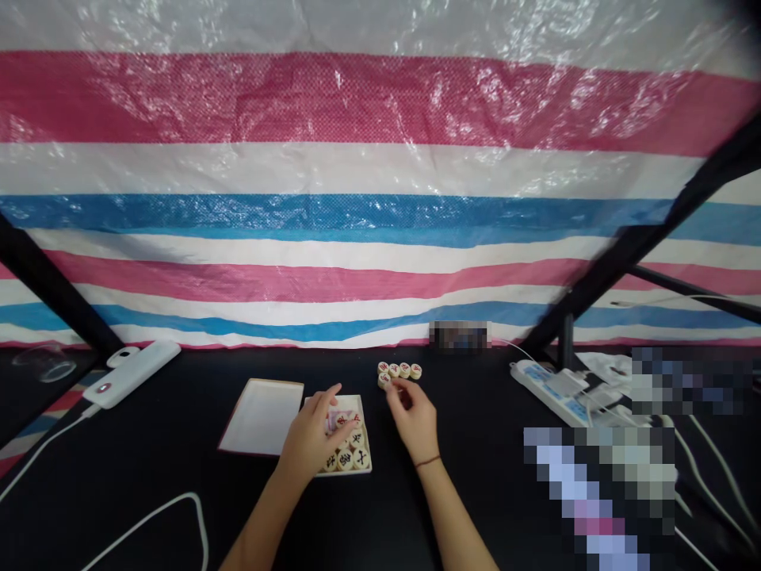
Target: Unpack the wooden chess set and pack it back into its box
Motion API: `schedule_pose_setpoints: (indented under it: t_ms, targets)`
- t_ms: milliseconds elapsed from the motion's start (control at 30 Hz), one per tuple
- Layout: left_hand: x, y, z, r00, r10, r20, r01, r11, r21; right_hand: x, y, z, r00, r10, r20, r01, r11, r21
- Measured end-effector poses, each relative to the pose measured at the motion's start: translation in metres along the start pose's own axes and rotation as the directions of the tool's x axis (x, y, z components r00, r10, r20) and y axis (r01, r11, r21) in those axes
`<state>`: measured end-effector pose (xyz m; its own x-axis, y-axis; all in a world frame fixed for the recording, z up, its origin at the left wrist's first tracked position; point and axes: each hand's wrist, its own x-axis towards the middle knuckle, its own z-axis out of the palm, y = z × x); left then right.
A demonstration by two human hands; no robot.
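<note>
My left hand (312,428) is over a shallow white box (369,456), fingers apart and the thumb stretched across it. Round Chinese chess pieces (345,459) with dark and red characters lie in the box; the hand hides part of them. To the right, my right hand (414,416) has its thumb and index finger pinched at the edge of one chess piece (384,381) on the black table. Just behind that piece stands a short row of several more pieces (405,369) with red characters.
Left of the box lies its open lid (261,416). A white device with a cable (134,373) is at the far left, a power strip (550,392) with plugs and cords at the right. Striped plastic sheeting (333,277) hangs behind the black table (380,531).
</note>
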<state>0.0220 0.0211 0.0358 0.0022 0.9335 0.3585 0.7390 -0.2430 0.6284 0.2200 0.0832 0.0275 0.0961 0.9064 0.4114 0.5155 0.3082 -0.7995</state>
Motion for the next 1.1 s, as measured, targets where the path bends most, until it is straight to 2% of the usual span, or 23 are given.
schedule_pose_setpoints:
  t_ms: [100, 233, 400, 567, 867, 1100]
  targets:
    - [0.000, -0.004, -0.002, 0.999, -0.045, 0.003, 0.045, 0.999, -0.023, 0.011, 0.026, -0.008, 0.994, 0.030, -0.102, -0.048, 0.983, -0.176]
    - [0.000, -0.004, -0.001, 0.998, -0.060, 0.037, 0.061, 0.997, -0.037, 0.015, 0.043, -0.004, 0.993, -0.092, -0.070, 0.069, 0.957, -0.283]
    - [0.000, 0.000, 0.001, 0.997, -0.050, 0.061, 0.052, 0.998, -0.032, 0.014, 0.048, 0.004, 0.994, -0.112, -0.009, 0.103, 0.938, -0.330]
    - [0.000, 0.002, -0.001, 0.997, -0.044, 0.064, 0.046, 0.998, -0.033, 0.013, 0.053, 0.007, 0.997, -0.065, -0.038, 0.047, 0.933, -0.357]
    - [0.000, 0.000, 0.000, 0.997, -0.034, 0.065, 0.036, 0.999, -0.019, 0.012, 0.051, 0.007, 0.992, -0.126, 0.012, 0.119, 0.897, -0.426]
    - [-0.001, -0.001, 0.000, 0.996, -0.044, 0.071, 0.046, 0.999, -0.022, 0.012, 0.053, 0.009, 0.991, -0.135, -0.007, 0.119, 0.893, -0.434]
